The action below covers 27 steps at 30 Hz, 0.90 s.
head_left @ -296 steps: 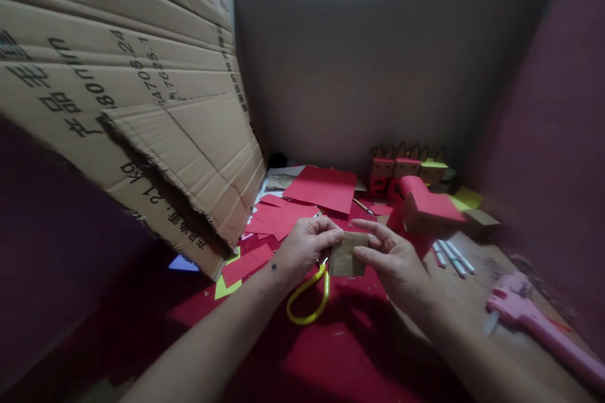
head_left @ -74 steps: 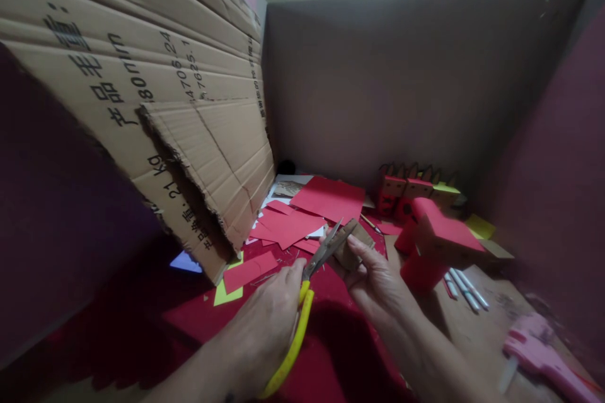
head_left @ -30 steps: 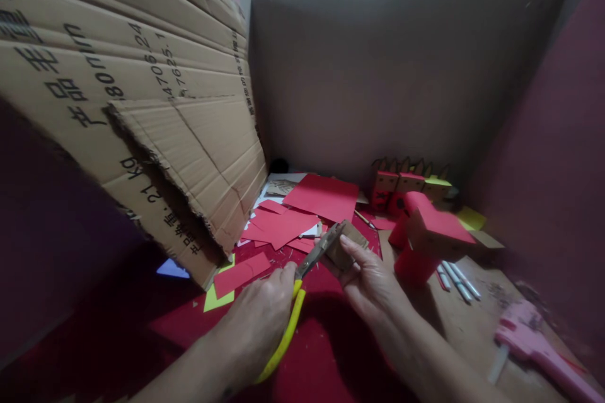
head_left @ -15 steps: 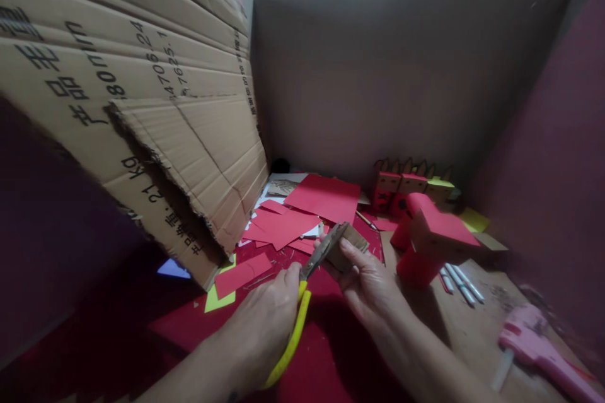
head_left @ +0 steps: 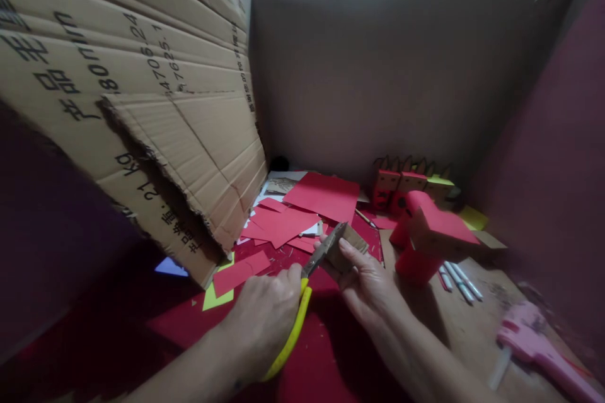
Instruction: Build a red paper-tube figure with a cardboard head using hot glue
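My left hand (head_left: 273,308) is closed around the yellow handles of a pair of scissors (head_left: 299,331). Their dark blades point up and to the right, lying against a small piece of cardboard (head_left: 348,249). That brown piece is pinched between the thumb and fingers of my right hand (head_left: 366,274). The blades look nearly closed along its left edge; whether they are cutting through it I cannot tell. Beyond my hands lie several sheets of red paper (head_left: 326,193). A red strip (head_left: 241,272) rests on yellow paper (head_left: 218,297) to the left of my hands.
Large printed cardboard (head_left: 208,144) leans along the left. On the right stand a red paper-covered cardboard figure (head_left: 425,233), several markers (head_left: 460,283) and a pink glue gun (head_left: 529,333). Small red and yellow cardboard figures (head_left: 409,185) line the back. A pencil (head_left: 366,219) lies among the papers.
The scissor blades look a little more closed against the cardboard piece than before. My view has shifted slightly; both hands keep their holds.
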### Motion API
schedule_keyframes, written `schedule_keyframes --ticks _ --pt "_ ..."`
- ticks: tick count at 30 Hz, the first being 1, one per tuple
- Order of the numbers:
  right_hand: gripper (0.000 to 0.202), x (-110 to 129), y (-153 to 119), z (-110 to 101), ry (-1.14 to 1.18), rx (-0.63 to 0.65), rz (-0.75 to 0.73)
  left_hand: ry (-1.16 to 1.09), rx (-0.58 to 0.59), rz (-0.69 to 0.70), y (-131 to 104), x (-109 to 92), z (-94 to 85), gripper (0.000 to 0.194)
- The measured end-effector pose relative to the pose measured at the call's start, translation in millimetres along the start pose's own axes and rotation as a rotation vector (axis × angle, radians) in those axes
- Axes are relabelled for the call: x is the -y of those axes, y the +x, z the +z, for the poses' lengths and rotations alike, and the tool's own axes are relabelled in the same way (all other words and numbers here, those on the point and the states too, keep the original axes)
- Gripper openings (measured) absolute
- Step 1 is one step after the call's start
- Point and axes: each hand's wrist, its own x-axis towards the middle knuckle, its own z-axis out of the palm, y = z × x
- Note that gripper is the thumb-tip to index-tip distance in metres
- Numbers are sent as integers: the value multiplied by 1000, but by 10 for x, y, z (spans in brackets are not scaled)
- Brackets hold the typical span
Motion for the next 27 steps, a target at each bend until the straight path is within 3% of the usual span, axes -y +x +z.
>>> schedule_keyframes --ticks 5,14,19,24,27 --pt "23 2 21 -18 9 -28 11 -69 24 26 21 39 -1 28" --pt "26 -8 26 -23 -22 -27 -7 -282 21 -63 69 43 15 16" --pt "20 47 38 -26 -83 -82 -8 -402 -135 -187 59 148 56 10" --pt "19 143 -10 -36 -168 -118 18 -762 -214 -253 21 198 48 9" --pt "20 185 -43 -64 -238 -100 43 -1042 -153 -216 69 181 24 12"
